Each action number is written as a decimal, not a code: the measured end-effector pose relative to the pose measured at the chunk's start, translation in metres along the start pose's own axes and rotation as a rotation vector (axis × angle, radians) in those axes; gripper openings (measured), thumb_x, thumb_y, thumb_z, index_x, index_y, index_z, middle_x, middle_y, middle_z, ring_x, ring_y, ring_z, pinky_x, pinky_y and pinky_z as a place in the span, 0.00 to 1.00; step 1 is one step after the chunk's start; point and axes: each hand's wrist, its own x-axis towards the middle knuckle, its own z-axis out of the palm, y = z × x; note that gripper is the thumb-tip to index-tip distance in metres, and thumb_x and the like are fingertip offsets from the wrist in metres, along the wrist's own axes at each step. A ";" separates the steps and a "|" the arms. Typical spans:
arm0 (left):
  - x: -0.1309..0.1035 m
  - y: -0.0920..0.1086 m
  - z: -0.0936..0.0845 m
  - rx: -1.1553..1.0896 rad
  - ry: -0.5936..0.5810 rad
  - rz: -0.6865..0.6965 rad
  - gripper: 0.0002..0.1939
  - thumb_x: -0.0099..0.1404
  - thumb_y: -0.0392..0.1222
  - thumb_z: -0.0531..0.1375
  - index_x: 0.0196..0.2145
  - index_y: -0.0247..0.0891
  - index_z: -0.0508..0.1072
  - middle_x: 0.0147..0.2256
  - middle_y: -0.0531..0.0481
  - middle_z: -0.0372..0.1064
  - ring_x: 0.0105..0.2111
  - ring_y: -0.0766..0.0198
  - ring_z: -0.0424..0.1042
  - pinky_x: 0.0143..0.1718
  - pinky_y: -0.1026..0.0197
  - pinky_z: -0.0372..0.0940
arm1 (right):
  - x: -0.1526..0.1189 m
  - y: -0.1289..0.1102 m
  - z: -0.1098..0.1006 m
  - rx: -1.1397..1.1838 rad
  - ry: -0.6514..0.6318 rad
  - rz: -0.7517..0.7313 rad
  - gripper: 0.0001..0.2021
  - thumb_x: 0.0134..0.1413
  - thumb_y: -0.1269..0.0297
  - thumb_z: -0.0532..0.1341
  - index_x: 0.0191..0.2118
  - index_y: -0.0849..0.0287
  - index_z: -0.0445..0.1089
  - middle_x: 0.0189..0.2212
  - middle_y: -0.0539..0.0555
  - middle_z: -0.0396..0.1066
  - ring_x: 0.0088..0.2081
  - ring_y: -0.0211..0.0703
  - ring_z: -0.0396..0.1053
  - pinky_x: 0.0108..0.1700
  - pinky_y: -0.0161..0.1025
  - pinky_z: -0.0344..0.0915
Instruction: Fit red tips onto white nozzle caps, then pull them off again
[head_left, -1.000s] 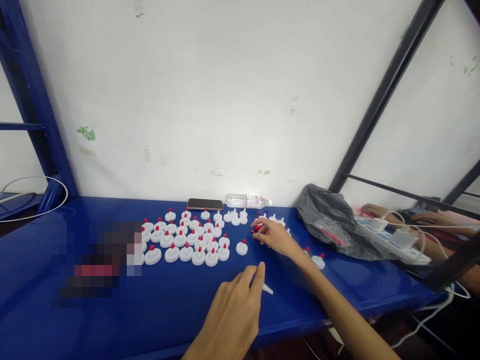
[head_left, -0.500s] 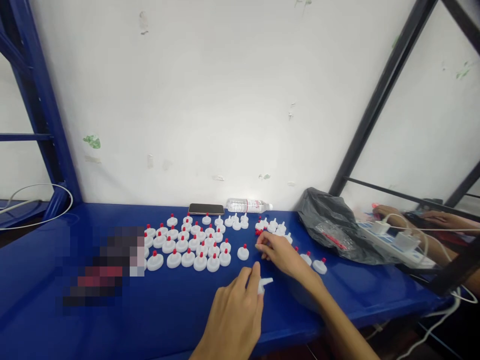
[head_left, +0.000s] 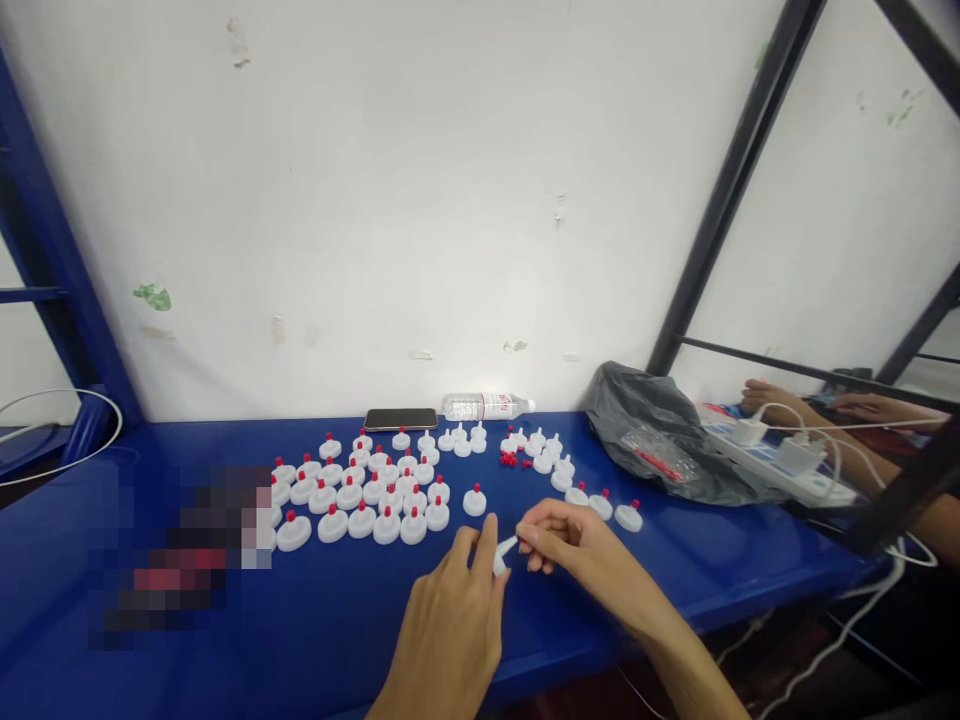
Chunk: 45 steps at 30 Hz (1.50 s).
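From where I stand, through the one head view, the right hand has come away from the little heap of red tips toward the near edge of the desk, and it now meets the left hand. The left pinches a white spouted lid, its spout slanting up to the right, above the desk near the middle of its near edge. The right's thumb and forefinger are pressed together at the spout's end; whether a red tip sits between them I cannot tell. As I judge it, the work has gone from picking at the heap to handling this one lid with both hands. On the blue desk, red-tipped lids crowd the left-centre, and bare-spouted lids stand nearer the far edge. A phone and a clear bottle lie along that far edge, by a pale, scuffed wall. Toward the right edge slumps a dark plastic bag, with a power strip and its plugs just past it. A dark metal post slants up there, and beyond it another person's hand shows.
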 end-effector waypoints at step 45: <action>-0.001 0.000 -0.005 -0.080 0.415 0.235 0.15 0.77 0.42 0.51 0.54 0.43 0.74 0.54 0.38 0.68 0.36 0.63 0.79 0.24 0.66 0.72 | -0.014 0.004 0.011 0.491 -0.305 0.103 0.22 0.54 0.49 0.71 0.50 0.56 0.77 0.45 0.58 0.75 0.43 0.47 0.74 0.47 0.44 0.71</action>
